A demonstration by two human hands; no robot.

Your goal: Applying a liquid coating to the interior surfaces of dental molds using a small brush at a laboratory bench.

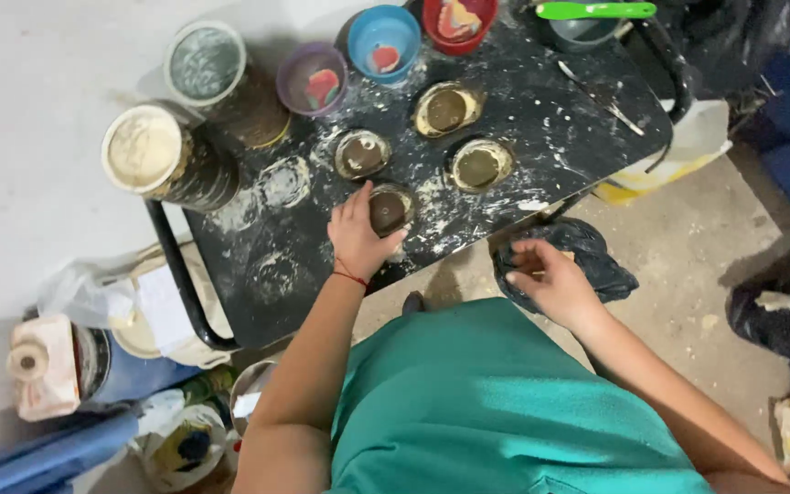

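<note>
A small round mould, dark inside with a pale crusted rim, sits near the front edge of a black counter. The left hand curls around its near side, fingers wrapped on the rim and closed on it. The right hand is off the counter, fingers loosely bent and pinching a dark cloth that hangs just below the counter edge.

To handle the mould well, it seems wise to keep it level and grip the rim firmly, since the surface is dusty with white powder (likely slippery).

Three similar moulds lie just beyond, well spaced. Behind them stand a purple cup, a blue cup and a red cup, each with pinkish residue. Two tall tins with pale contents stand at the left corner. A green spatula rests at the far edge.

The counter is smeared with white rings and splashes. Below it, a concrete floor holds plastic bags; a pale wall is at the left.
</note>
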